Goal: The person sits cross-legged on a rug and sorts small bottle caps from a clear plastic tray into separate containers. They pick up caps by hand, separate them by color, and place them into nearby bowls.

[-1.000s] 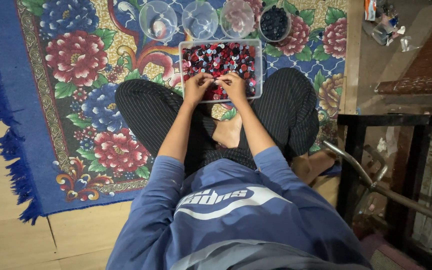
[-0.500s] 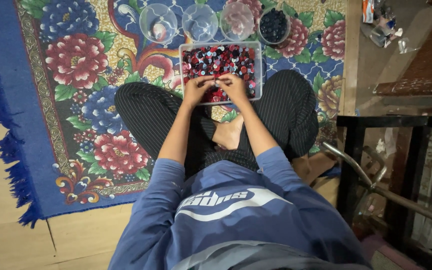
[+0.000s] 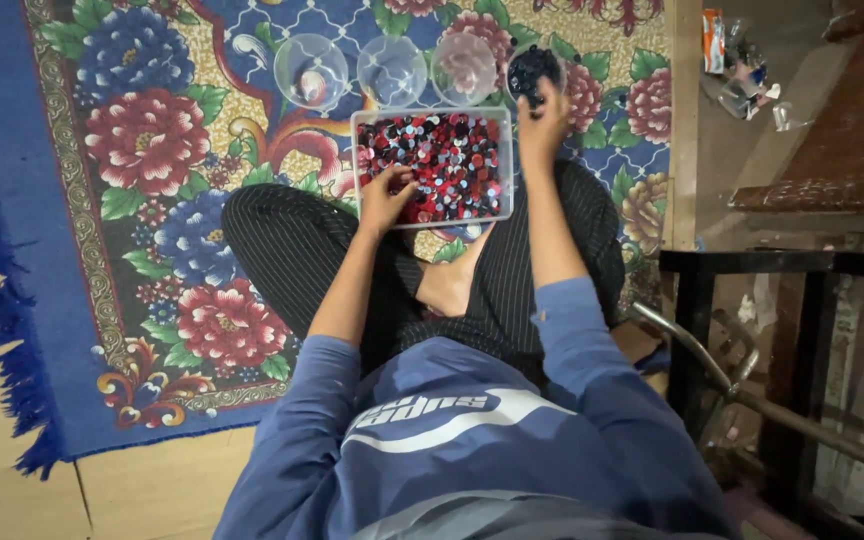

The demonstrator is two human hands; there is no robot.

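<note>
A clear rectangular box (image 3: 504,160) full of small red, black and white pieces rests on my crossed legs. My left hand (image 3: 386,197) lies inside the box at its near left corner, fingers curled among the pieces. My right hand (image 3: 544,122) reaches past the box's far right corner to a clear cup (image 3: 530,68) that holds dark pieces, its fingertips at the cup's rim. Whether the right hand holds a piece is hidden. Three more clear cups (image 3: 310,72), (image 3: 390,70), (image 3: 462,66) stand in a row behind the box.
I sit cross-legged on a flowered rug (image 3: 142,180) with a blue fringed border, on a pale wooden floor (image 3: 12,470). A dark metal frame (image 3: 712,300) and a brown wooden surface (image 3: 842,130) stand at the right. Small packets (image 3: 742,60) lie on the floor beyond.
My right hand has left the box and moved up and to the right to the cup of dark pieces. My left hand has stayed in the box.
</note>
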